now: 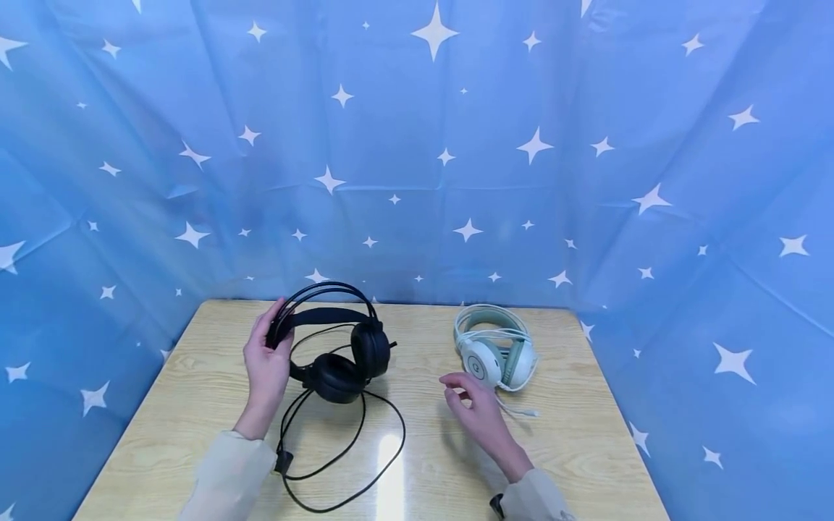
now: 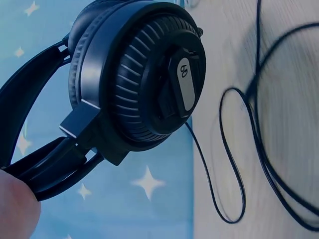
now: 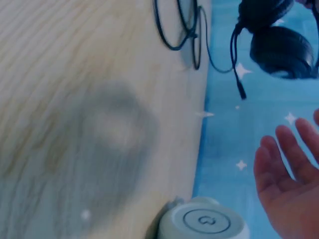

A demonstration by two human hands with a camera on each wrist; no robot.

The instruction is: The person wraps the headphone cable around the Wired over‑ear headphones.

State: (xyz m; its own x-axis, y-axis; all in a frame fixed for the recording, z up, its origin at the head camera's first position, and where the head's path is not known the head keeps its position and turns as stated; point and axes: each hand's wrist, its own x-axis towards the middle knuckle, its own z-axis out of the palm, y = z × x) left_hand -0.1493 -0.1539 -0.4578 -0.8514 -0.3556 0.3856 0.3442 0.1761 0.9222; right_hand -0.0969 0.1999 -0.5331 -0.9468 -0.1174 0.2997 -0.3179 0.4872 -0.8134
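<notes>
My left hand (image 1: 268, 373) grips a pair of black over-ear headphones (image 1: 371, 349) by the left side of the headband, holding them above the table. In the left wrist view, one ribbed ear cup (image 2: 144, 74) with a grey logo plate fills much of the picture, and a fingertip (image 2: 17, 209) presses on the band. From the headphones a black cable (image 1: 403, 434) trails in loops onto the table. My right hand (image 1: 481, 416), empty with its fingers loosely bent, hovers just in front of a white and pale green headset (image 1: 478, 364), which lies on the table with its cable wound around it.
The light wooden table (image 1: 560, 463) ends at a blue curtain (image 1: 417, 145) with white stars, which also runs along both sides. A dark cable piece (image 1: 283, 462) sits near my left sleeve. A short white cable end (image 1: 521, 412) sticks out from the white headset.
</notes>
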